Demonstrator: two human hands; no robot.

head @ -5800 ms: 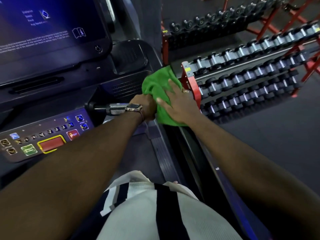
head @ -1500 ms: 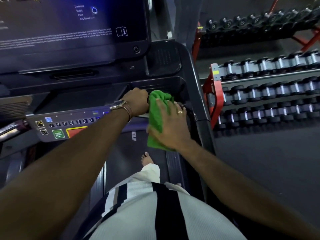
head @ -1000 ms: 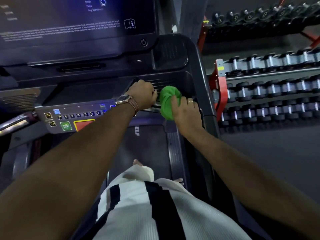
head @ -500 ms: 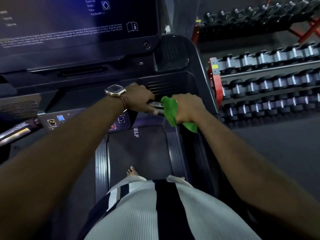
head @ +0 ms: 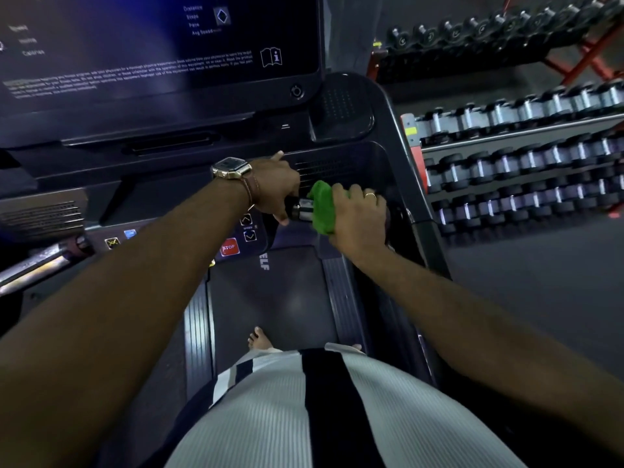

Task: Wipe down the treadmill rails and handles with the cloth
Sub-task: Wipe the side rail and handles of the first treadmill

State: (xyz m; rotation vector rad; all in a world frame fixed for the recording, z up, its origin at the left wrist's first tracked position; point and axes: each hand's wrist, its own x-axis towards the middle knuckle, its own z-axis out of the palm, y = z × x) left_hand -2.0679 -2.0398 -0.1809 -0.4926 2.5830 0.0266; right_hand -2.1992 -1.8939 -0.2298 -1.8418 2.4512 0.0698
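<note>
Gym floor and dumbbell racks (head: 526,157) lie past the treadmill's right edge. From the left: my left hand (head: 275,189) grips the inner end of the right handle (head: 301,209), fingers curled round it, just above the STOP button (head: 229,247) and speed keys on the console's right corner; a slip there could press one. My right hand (head: 359,216) clamps the cloth (head: 323,208) round that handle, and the bunched fold may miss its underside.

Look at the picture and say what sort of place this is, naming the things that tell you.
Most likely a gym. The person stands on a treadmill with a big console screen, and beside it racks of dumbbells fill the floor.
</note>
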